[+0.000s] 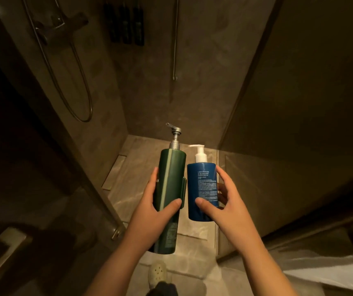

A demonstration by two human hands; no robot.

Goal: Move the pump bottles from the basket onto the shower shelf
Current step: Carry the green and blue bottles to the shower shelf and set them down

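Note:
My left hand point(156, 207) grips a tall dark green pump bottle point(170, 189) with a silver pump, held upright in front of me. My right hand point(222, 201) grips a shorter blue pump bottle point(202, 189) with a white pump and white lettering. The two bottles are side by side, almost touching, above the shower floor. High on the back wall hang several dark bottles point(126, 22) in a wall holder. No basket is in view.
The shower stall's glass door point(49, 116) stands at the left with a metal hinge near its base. A shower hose point(79, 86) loops down the left wall and a metal rail point(175, 39) runs down the back wall. A white towel point(329, 272) lies at lower right; my shoe point(157, 272) is below.

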